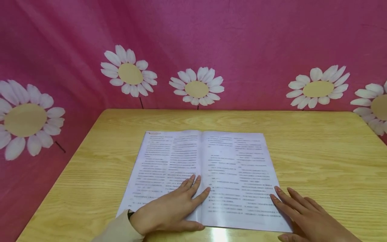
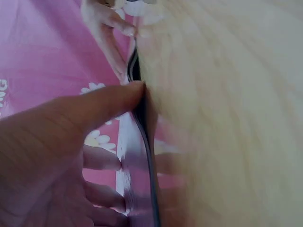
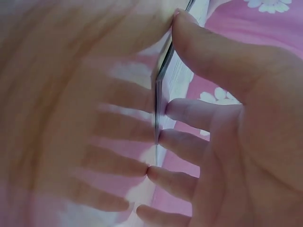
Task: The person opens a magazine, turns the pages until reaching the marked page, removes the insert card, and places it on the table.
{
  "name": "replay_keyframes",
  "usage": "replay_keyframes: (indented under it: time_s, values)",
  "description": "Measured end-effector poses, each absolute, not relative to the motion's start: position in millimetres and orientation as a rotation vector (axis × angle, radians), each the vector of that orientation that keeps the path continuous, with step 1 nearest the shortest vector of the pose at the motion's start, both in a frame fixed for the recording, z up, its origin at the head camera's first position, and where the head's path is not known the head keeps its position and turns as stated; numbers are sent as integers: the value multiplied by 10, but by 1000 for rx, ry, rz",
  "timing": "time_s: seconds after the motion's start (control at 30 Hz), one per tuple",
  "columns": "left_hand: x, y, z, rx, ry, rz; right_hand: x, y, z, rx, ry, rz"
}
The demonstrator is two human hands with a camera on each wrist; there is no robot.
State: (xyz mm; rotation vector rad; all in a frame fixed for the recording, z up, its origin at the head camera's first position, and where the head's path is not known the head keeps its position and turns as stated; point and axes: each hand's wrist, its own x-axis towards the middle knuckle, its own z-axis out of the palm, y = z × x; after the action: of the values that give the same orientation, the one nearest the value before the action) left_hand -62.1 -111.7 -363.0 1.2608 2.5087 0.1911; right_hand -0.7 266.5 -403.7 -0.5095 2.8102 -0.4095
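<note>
A magazine (image 1: pixel 220 174) lies open on the table, both pages covered in columns of small print. My left hand (image 1: pixel 175 208) rests across its lower middle, fingers extended over the fold and thumb at the bottom edge. In the left wrist view the thumb of that left hand (image 2: pixel 61 127) touches the near edge of the pages. My right hand (image 1: pixel 308 215) is at the lower right corner, its straight fingertips along the page's right edge. From the right wrist view, the spread fingers of the right hand (image 3: pixel 222 127) meet the magazine's edge (image 3: pixel 163 75) and the tabletop.
The wooden table (image 1: pixel 320 148) has a glossy surface that mirrors the hands. Behind and to the left hangs a pink cloth (image 1: pixel 242 40) printed with large white daisies. A light sleeve (image 1: pixel 119 228) covers the left forearm.
</note>
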Motion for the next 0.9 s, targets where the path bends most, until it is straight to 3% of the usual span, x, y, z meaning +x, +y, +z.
replay_keyframes:
  time_s: [0.9]
  values:
    - [-581,-1121,-3729,1243,2528,249,16,2660,-4046,-497,2854,-379]
